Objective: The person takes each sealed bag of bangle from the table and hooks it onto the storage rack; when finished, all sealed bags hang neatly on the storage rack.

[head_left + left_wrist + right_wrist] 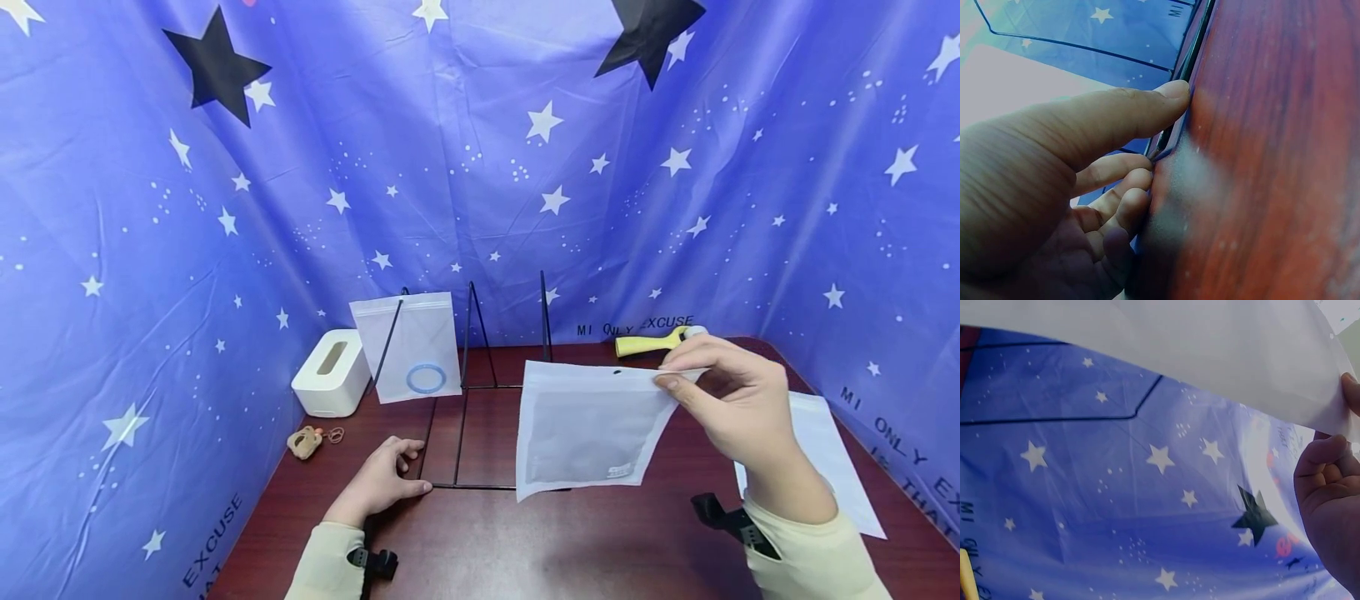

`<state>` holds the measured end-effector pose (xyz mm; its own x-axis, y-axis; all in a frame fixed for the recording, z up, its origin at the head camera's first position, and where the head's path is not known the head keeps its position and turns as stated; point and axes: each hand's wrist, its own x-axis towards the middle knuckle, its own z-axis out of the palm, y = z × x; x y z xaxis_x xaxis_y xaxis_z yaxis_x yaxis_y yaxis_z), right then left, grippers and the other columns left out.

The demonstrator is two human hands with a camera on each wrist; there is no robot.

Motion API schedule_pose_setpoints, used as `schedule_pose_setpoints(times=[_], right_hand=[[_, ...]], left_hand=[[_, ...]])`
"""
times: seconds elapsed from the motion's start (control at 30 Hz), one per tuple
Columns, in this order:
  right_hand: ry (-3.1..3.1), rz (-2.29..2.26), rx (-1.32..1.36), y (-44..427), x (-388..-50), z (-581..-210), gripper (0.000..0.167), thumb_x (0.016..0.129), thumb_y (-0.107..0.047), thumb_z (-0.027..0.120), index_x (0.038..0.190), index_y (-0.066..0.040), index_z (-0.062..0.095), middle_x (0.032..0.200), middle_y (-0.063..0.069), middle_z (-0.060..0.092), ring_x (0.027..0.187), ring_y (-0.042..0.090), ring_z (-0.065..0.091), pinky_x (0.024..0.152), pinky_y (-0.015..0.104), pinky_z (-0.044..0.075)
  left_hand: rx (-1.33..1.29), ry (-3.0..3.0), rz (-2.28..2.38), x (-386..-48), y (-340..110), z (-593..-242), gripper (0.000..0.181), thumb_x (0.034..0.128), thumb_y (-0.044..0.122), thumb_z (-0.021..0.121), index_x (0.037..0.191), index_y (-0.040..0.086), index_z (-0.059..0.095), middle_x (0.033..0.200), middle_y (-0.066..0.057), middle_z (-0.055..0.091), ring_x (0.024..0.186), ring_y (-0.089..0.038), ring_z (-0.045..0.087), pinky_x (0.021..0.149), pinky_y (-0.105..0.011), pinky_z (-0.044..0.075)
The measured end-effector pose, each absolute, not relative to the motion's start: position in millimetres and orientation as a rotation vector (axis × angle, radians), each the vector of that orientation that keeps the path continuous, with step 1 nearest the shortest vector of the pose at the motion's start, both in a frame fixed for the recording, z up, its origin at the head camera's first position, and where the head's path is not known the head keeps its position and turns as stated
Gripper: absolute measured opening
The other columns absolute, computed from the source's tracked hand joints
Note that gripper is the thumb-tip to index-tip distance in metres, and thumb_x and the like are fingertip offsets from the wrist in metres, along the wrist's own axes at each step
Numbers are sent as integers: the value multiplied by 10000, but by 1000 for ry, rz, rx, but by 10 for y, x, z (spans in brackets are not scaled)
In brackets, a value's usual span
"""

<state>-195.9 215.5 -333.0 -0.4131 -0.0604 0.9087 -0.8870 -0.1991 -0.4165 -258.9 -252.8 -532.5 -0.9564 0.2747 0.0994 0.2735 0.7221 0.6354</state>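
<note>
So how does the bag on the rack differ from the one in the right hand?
The hanging bag is on the black wire rack; the held bag is pinched near a top corner by the right hand.
The hanging bag shows a blue ring; the held bag shows none.
The held bag has a small pale patch near its bottom edge; none is seen on the hanging bag.
Both: whitish, roughly rectangular.

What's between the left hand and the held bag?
The rack base, with table showing through it, lies between the left hand and held bag; the head view shows it.
</note>
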Motion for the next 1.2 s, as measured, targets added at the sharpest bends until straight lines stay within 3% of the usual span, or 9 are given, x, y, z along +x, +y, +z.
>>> schedule_pose_setpoints(times=[0.23,0.37,0.57,0.73,1.2], right_hand=[[-1509,1699,1145,1993,-2037,-3470,289,726,357,659,909,142,723,885,192,701,904,219,649,606,216,490],[-1583,1719,1110,1884,-2079,-3556,343,718,378,647,925,118,730,906,172,705,933,223,648,664,223,518],[-1699,1630,1043,1721,-2100,-3659,379,719,342,700,923,27,756,885,132,695,851,166,630,549,233,435],[-1736,1546,1042,1587,-2111,-3659,379,731,288,756,926,-36,774,858,107,692,805,153,625,569,239,453],[-1756,1684,956,1304,-2163,-3783,314,771,267,756,909,-15,750,843,125,685,778,154,619,608,209,484]], left_hand=[[456,2900,1076,-2599,-2544,-5337,679,754,251,970,1333,54,673,1084,10,594,907,-149,553,804,-340,492],[453,2909,1084,-2590,-2562,-5347,674,746,239,975,1321,56,676,1081,6,597,895,-151,549,794,-335,490],[474,2901,1082,-2592,-2544,-5353,679,754,248,968,1330,46,671,1088,6,599,897,-145,554,799,-320,494],[468,2909,1087,-2590,-2527,-5323,659,756,220,963,1320,40,674,1089,3,595,901,-157,555,800,-335,499],[463,2910,1094,-2579,-2534,-5323,665,753,227,964,1321,41,672,1085,7,600,908,-167,562,809,-346,499]])
